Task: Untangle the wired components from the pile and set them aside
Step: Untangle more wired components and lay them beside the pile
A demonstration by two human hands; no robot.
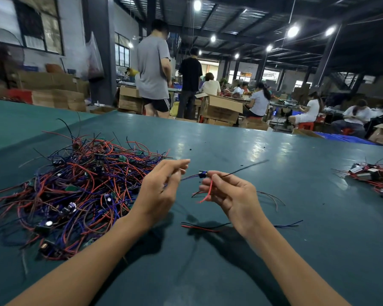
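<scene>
Wired component [202,174] is hanging beside the pile [75,191], right hand [228,195] pinching its body, left hand [161,188] pinching its blue wire [190,176]. Seems nearly freed; I'm judging it needs carrying to the heap [372,175] far right.

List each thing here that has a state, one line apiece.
Pile: tangled, lying on the table, left side.
Component: held up clear of the pile, wires dangling.
Left hand: pinches the component's blue wire.
Right hand: pinches the component.
Set-aside heap: resting at the far right.
Loose wires: lying flat beneath the right wrist.
</scene>
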